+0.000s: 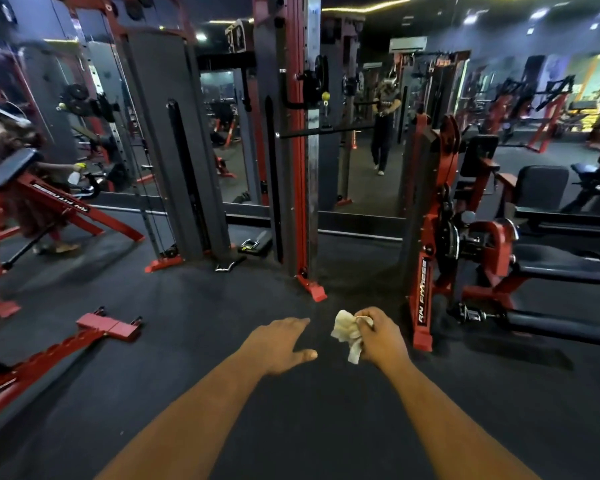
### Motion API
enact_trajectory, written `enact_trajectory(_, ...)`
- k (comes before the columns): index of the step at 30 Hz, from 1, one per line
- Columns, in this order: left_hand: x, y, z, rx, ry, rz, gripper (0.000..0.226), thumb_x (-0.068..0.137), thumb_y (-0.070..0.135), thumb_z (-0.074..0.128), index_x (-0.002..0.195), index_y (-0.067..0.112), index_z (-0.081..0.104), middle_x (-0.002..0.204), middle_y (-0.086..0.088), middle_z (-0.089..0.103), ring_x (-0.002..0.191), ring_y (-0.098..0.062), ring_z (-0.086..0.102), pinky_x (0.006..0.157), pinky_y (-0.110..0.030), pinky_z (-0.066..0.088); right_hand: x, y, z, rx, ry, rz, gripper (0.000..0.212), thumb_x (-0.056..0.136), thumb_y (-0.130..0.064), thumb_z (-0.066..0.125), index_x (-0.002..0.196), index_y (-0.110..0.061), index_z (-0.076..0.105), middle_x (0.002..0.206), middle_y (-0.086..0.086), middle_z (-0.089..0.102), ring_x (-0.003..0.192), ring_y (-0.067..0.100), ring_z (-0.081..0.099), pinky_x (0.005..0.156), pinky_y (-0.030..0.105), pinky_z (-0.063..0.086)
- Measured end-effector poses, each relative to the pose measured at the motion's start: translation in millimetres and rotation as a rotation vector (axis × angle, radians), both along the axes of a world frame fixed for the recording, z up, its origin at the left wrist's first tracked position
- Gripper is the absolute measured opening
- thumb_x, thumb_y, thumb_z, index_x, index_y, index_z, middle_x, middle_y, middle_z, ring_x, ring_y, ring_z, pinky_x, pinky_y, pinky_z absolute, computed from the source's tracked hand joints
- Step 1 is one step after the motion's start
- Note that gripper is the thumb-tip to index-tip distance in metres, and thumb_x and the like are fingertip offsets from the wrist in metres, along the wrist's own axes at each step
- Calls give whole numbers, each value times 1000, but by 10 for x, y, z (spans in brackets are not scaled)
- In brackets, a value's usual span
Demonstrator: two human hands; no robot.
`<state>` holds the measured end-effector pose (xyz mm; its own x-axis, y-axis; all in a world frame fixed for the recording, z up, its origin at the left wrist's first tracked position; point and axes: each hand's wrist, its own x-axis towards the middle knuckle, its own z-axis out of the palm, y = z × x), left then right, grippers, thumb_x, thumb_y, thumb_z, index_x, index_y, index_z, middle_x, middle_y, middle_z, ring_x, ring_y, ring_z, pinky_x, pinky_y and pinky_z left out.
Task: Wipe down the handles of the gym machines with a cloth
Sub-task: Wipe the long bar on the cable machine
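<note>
Two hands out front over dark floor (291, 427). Right hand (381, 339) fingers curled round one crumpled white cloth (347, 332), held in air, touching no machine. Left hand (279, 344) flat, fingers straight, holding nothing, just beside cloth. One straight bar (326, 132) hangs on cable tower (300, 150) ahead, well apart. Two loose handles (250, 244) (227, 265) on floor by tower base.

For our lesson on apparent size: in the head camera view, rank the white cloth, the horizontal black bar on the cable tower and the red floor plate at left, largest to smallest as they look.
1. Horizontal black bar: longest, though thin.
2. Red floor plate.
3. White cloth, bunched in the right hand.
The plate and cloth look close in size, and the cloth is nearer the camera, so true sizes stay unsure.
</note>
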<state>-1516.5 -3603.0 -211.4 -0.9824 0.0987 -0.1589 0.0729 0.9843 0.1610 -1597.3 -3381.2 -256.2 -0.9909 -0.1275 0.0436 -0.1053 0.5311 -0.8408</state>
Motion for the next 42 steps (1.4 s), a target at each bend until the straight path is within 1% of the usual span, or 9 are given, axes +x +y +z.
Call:
enact_trajectory(5, -851, -173, -27, 4, -7, 6, 82, 98, 63, 52, 164, 27, 18, 168, 4, 26, 152, -19, 28, 118, -43, 34, -866, -168, -15, -312, -174, -71, 10, 102, -20, 58, 100, -25, 66, 100, 5, 70, 88, 25, 73, 65, 50, 64)
enact_trajectory(11, -1949, -522, -110, 19, 11, -10, 82, 98, 63, 52, 164, 28, 17, 168, 4, 26, 152, -19, 29, 118, -42, 36, -1833, -595, 26, -575, -290, -104, 14, 99, -17, 65, 112, -15, 62, 102, 11, 73, 82, 27, 77, 67, 43, 64)
enact_trajectory(14, -2538, -762, -143, 38, 25, -29, 80, 98, 62, 53, 163, 29, 19, 167, 4, 29, 151, -19, 32, 116, -43, 37, -2366, -863, 30, -574, -271, -112, 22, 93, -10, 71, 112, -17, 62, 104, 12, 73, 88, 28, 76, 74, 49, 64)
enact_trajectory(17, -3134, -1024, -108, 61, 24, -53, 78, 99, 61, 53, 162, 30, 19, 167, 5, 28, 151, -19, 32, 116, -43, 36, -2888, -1098, 89, -499, -241, -107, 18, 94, -8, 69, 108, -18, 67, 102, 10, 75, 89, 26, 76, 78, 52, 63)
enact_trajectory(23, -4461, -1502, 151, 39, 52, -91, 83, 97, 62, 55, 163, 26, 20, 167, 3, 29, 149, -22, 34, 116, -46, 38, -3993, -1450, 449, -389, -118, -144, 13, 96, -13, 68, 108, -20, 68, 99, 5, 74, 86, 20, 74, 66, 34, 64)
enact_trajectory(27, -5177, -1664, 321, 21, 89, -119, 83, 96, 63, 55, 162, 27, 21, 165, 5, 31, 148, -20, 36, 115, -47, 39, -4654, -1607, 586, -312, -47, -157, 10, 99, -20, 64, 107, -25, 67, 98, -3, 72, 89, 15, 71, 80, 38, 63)
enact_trajectory(30, -5805, -1743, 451, -19, 133, -144, 82, 97, 62, 55, 162, 27, 20, 167, 5, 28, 150, -19, 32, 116, -49, 38, -5273, -1687, 651, -292, 9, -163, 10, 100, -23, 63, 108, -27, 66, 100, -6, 69, 93, 12, 67, 82, 33, 58)
enact_trajectory(36, -7056, -1767, 761, -80, 234, -113, 84, 96, 64, 53, 162, 25, 19, 168, 1, 25, 152, -21, 28, 118, -53, 35, -6591, -1733, 807, -300, 75, -138, 10, 100, -23, 63, 108, -27, 66, 100, -9, 68, 92, 7, 64, 68, 21, 46)
enact_trajectory(42, -8104, -1775, 1070, -152, 299, -64, 86, 95, 68, 50, 163, 25, 17, 169, 0, 21, 153, -20, 26, 120, -51, 33, -7781, -1773, 1060, -352, 117, -145, 12, 100, -24, 62, 110, -29, 66, 103, -10, 67, 93, 7, 64, 70, 23, 48)
